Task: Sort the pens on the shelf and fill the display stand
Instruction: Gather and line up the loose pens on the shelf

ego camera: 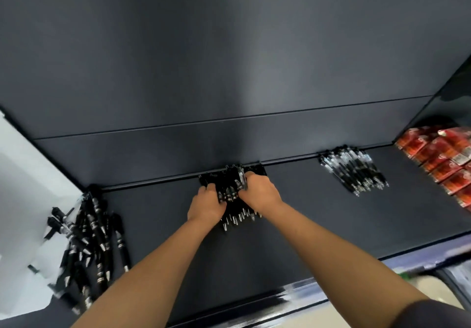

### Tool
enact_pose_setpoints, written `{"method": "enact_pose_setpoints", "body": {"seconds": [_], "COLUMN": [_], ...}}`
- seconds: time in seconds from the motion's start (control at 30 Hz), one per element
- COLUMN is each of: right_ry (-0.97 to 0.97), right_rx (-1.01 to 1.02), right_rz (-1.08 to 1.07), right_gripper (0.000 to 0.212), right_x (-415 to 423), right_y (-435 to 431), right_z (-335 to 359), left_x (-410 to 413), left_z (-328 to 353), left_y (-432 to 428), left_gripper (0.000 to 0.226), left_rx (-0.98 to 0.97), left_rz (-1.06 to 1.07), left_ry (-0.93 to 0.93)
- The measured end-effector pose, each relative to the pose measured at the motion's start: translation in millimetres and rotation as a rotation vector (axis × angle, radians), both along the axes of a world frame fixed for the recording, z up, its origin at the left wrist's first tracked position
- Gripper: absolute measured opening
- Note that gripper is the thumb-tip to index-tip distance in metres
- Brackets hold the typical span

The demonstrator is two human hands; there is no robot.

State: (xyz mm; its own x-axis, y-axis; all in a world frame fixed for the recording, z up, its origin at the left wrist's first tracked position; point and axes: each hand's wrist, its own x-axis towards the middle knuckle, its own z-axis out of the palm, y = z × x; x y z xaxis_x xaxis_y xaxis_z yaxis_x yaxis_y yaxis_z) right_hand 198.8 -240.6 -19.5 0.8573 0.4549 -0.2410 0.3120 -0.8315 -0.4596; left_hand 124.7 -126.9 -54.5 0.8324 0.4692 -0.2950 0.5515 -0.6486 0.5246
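Observation:
A bunch of black pens (233, 195) lies at the back middle of the dark shelf (305, 215), tips pointing toward me. My left hand (207, 204) grips the bunch from its left side. My right hand (260, 187) grips it from the right, fingers curled over the pens. A loose heap of black pens (89, 246) lies at the shelf's left end. A neater group of black and clear pens (354, 169) lies toward the right. No display stand is in view.
Red packets (443, 159) are stacked at the far right of the shelf. A white panel (20, 200) borders the left end. The dark back wall (229, 60) rises behind the shelf. The shelf's front edge (293, 292) runs below my arms.

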Motion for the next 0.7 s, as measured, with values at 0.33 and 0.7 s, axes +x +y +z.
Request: {"method": "enact_pose_setpoints", "body": {"seconds": [0.33,0.7], "right_ry": [0.011,-0.02], "right_rx": [0.036,0.007], "right_rz": [0.171,0.17], "right_gripper": [0.027,0.03], "right_x": [25,42], "right_y": [-27,-34], "right_z": [1,9], "left_x": [-3,15], "left_z": [-2,12], "left_y": [-24,-26], "left_gripper": [0.058,0.046], "left_rx": [0.024,0.238], "left_rz": [0.129,0.076], "left_ry": [-0.049,-0.072]}}
